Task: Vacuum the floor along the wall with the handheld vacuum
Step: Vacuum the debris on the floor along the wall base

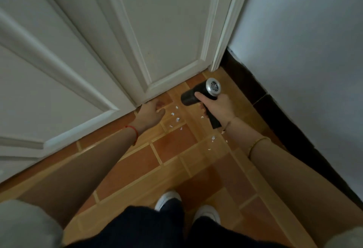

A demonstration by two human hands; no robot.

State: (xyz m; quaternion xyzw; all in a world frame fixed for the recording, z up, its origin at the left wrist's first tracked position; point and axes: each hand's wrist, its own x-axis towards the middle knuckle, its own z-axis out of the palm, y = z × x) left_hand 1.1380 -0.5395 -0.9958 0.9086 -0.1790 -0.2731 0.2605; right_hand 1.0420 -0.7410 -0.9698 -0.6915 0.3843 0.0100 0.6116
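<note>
floor (172,149): orange-brown tiles | white scraps (177,119), likely paper, scattered near door (167,31) | white shoes (168,198) standing

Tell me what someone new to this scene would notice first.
The black handheld vacuum with its silver vented end stands out, gripped in the right hand low over the tiled floor, near the corner where the white door meets the wall. Next, small white scraps lie scattered on the tiles between that hand and the left hand, which hovers by the door's bottom edge.
</note>
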